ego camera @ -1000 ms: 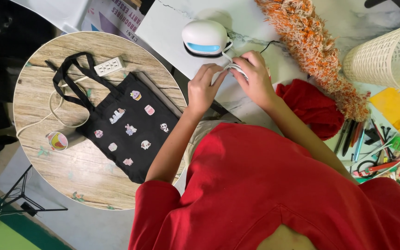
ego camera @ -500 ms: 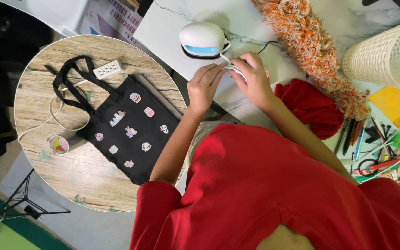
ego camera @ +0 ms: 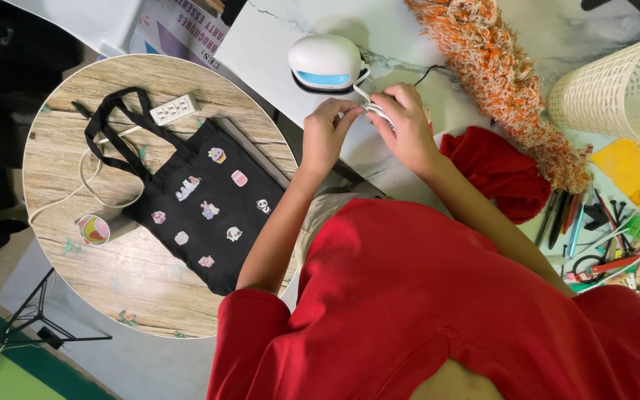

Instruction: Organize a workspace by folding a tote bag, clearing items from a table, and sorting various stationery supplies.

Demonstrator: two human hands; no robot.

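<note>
A: What are the hands working on?

B: A bundle of white cord [ego camera: 376, 112]. It is sitting right between the two hands, just in front of the white dome-shaped device [ego camera: 327, 62], and one strand is running up to that device.

A: How is the grip looking?

B: The right hand [ego camera: 409, 127] is curling its fingers over the bundle, so its grip is closing around the cord from the right side. The left hand [ego camera: 327, 135] is pinching in from the other side, fingertips meeting the cord at its left end. Both grips are nearly closed, with only the cord between the fingers.

A: And around the grip?

B: Both hands are hovering over the pale marble tabletop [ego camera: 275, 44]. Just to the right of the right hand's grip, a red cloth [ego camera: 501, 170] is lying crumpled, and beyond it a shaggy orange duster [ego camera: 512, 81] is stretching diagonally. Farther right, a cream mesh basket [ego camera: 624, 89] is standing, with pens and scissors [ego camera: 594, 237] scattered below it.

A: And off to the left?

B: Well apart from the left hand's grip, a round wooden tabletop [ego camera: 112, 274] is carrying a black tote bag [ego camera: 201, 200] dotted with small stickers, a white power strip [ego camera: 175, 109] beside the bag's handles, and a roll of tape [ego camera: 93, 230] near the edge.
</note>
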